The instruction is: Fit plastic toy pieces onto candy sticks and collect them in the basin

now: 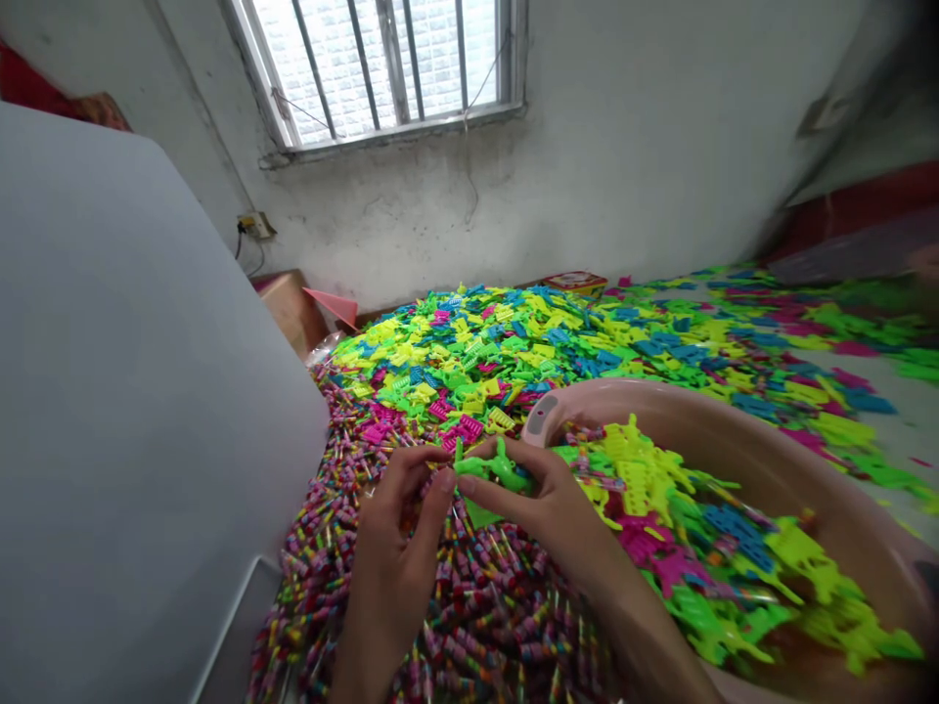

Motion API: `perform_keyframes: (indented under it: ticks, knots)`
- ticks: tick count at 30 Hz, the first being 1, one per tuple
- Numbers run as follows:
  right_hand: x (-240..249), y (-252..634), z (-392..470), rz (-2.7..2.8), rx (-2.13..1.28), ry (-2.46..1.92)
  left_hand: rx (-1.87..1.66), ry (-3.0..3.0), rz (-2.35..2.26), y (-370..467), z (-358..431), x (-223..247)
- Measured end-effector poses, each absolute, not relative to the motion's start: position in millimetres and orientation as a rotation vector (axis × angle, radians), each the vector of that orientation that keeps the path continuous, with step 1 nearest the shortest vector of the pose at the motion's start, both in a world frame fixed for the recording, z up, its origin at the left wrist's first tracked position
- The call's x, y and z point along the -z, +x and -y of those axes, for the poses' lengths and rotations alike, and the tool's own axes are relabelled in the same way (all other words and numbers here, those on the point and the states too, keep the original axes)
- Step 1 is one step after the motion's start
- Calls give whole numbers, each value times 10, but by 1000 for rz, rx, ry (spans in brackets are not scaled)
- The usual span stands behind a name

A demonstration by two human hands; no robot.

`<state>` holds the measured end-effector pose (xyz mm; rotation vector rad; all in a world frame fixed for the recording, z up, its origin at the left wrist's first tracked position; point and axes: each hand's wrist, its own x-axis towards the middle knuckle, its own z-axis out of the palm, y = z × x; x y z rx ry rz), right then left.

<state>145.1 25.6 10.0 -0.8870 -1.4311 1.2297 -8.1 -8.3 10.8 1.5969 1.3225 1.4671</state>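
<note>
My right hand [547, 494] has its thumb and fingers closed round a bright green moulded plastic piece [506, 471], whose thin prongs stick up. My left hand [407, 508] is closed in a pinch at the piece's left end, its fingertips meeting those of the right. What lies in that pinch is too small to make out. Under both hands spreads a heap of short striped crayon-like sticks [484, 626] in pink, purple and yellow. To the right, a pink basin [631, 391] holds yellow, green, blue and magenta plastic pieces [638, 469] with some striped sticks among them.
Behind the hands rises a large pile of coloured plastic pieces [469, 352], spilling to the right. A pale grey panel [147, 391] stands close on the left. A cardboard box [286, 308] and a wall with a barred window [388, 68] lie beyond.
</note>
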Motion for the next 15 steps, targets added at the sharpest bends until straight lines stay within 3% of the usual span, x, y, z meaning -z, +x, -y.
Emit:
perform_keyframes:
  ticks: [15]
  knots:
    - [-144,1497,-247,1623,-1162,-851,-1554,1444,-1274,-95,62,-43]
